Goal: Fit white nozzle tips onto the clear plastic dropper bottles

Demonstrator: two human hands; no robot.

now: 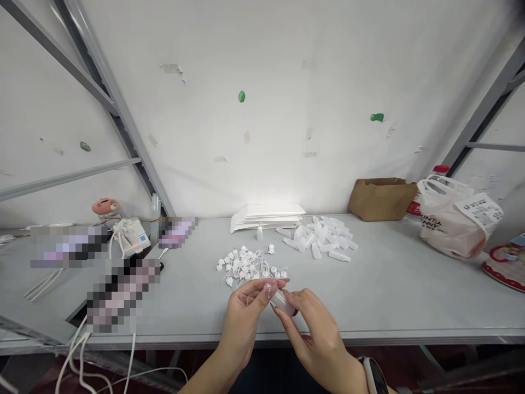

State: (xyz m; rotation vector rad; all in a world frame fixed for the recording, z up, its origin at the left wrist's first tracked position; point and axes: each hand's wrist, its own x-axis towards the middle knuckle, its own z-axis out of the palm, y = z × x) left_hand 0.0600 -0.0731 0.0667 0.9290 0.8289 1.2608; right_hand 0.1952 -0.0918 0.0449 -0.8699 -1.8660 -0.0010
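Note:
My right hand (pixel 318 331) pinches a small translucent plastic bottle (pixel 283 301) near the table's front edge. My left hand (pixel 246 312) meets it from the left, thumb and forefinger pressed together at the bottle's upper end; what they grip there is too small to make out. Just beyond my hands lies a heap of small white caps with loops (pixel 250 265). Further back and to the right lies a pile of several more translucent bottles (pixel 322 238). A single bottle (pixel 260 233) stands upright between the two piles.
The grey table (pixel 389 290) runs against a white wall. A stack of white sheets (pixel 266 217) lies at the back. A brown paper bag (pixel 381 198), a white plastic bag (pixel 455 221) and a red-capped bottle stand at right. A white charger (pixel 131 235) and cables sit at left.

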